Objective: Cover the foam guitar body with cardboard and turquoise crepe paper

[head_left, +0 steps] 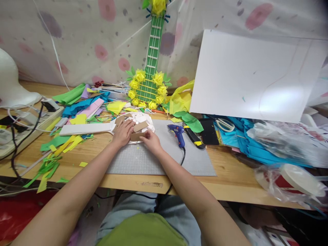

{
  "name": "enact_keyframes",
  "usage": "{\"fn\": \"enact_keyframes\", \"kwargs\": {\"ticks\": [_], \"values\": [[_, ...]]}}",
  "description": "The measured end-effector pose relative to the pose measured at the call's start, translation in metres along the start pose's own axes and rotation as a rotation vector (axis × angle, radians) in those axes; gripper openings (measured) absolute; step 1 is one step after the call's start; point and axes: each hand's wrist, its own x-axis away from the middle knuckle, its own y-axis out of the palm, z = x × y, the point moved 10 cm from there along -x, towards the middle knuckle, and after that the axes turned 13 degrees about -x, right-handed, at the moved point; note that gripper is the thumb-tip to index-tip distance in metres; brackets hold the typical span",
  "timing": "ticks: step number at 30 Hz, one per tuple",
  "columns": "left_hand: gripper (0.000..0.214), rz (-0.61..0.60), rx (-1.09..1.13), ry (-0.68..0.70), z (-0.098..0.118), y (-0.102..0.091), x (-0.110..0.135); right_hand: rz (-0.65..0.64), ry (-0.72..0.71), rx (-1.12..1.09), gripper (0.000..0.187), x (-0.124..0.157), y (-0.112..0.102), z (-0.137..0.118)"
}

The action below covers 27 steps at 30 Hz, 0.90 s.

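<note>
On my feed, the cardboard strips (pixel 140 126) read plain brown against the white of the crumpled paper (pixel 151 123) and the long bar (pixel 84 128). I see a grey cutting mat (pixel 197 164) ruled with a fine, paler grid, a blue glue gun (pixel 178 135) with a black cord (pixel 183 157), and a black tool (pixel 194 137) patched yellow. The guitar (pixel 154 44) is green with white strings and yellow flowers (pixel 159 78). Pink and mauve blotches dot the whitish curtain (pixel 84 34). I get a white board (pixel 238 68); through its glare, the faint curved line looks brownish, perhaps. The desk (pixel 230 181) is honey-toned woodgrain.
</note>
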Motion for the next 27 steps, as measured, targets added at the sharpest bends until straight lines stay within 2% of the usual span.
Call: {"fn": "enact_keyframes", "kwargs": {"ticks": [4,7,9,12,17,23,27], "values": [[0.050,0.050,0.159,-0.060,-0.007,-0.007,0.001,0.032,-0.048,0.238,0.016,0.001,-0.009,-0.008],[0.051,0.109,0.297,-0.105,-0.015,-0.022,0.003,0.009,-0.058,0.249,0.013,0.002,-0.009,-0.008],[0.049,0.119,0.321,-0.062,-0.013,-0.030,0.006,-0.009,-0.072,0.230,0.015,0.001,-0.008,-0.007],[0.047,0.053,0.253,0.071,-0.002,-0.031,0.010,-0.053,-0.094,0.185,0.023,0.000,-0.004,-0.004],[0.052,-0.134,0.088,0.243,0.012,-0.015,0.019,-0.078,-0.168,0.178,0.030,0.000,-0.001,-0.008],[0.061,-0.146,0.038,0.292,0.018,-0.024,0.013,-0.017,-0.136,0.173,0.030,-0.002,-0.007,-0.006],[0.066,-0.236,0.006,0.330,0.027,-0.012,0.014,-0.040,-0.230,0.288,0.031,-0.001,0.000,-0.013]]}}
